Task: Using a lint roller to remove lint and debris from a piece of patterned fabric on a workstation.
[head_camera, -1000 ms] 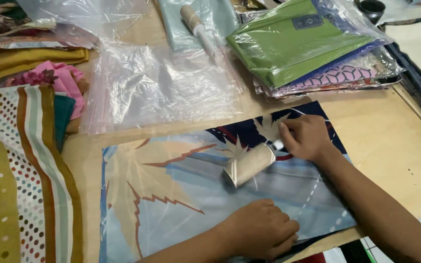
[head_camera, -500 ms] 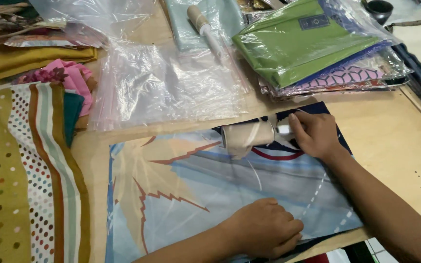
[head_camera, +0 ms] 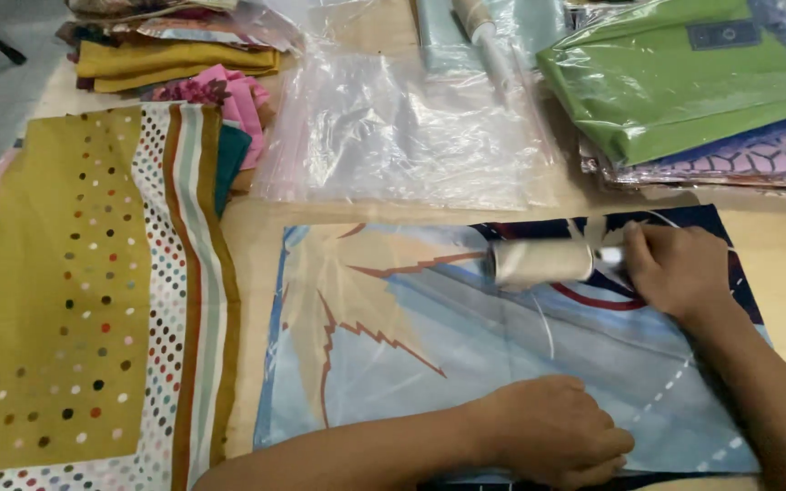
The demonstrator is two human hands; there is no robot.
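Note:
A folded blue scarf with a tan leaf print point(head_camera: 429, 355) lies flat on the wooden table. My right hand point(head_camera: 680, 273) grips the handle of a lint roller point(head_camera: 540, 262), whose pale drum rests on the scarf near its far edge. My left hand point(head_camera: 552, 432) is closed into a loose fist and presses down on the scarf's near edge.
A mustard dotted scarf point(head_camera: 75, 300) covers the table's left side. An empty clear plastic bag point(head_camera: 402, 136) lies beyond the blue scarf. A second roller point(head_camera: 484, 27) rests on a pale cloth at the back. Bagged green and purple fabrics point(head_camera: 684, 82) are stacked far right.
My right hand has rolled the lint roller away from me toward the scarf's far edge and turned it level. My left hand has stayed on the near edge.

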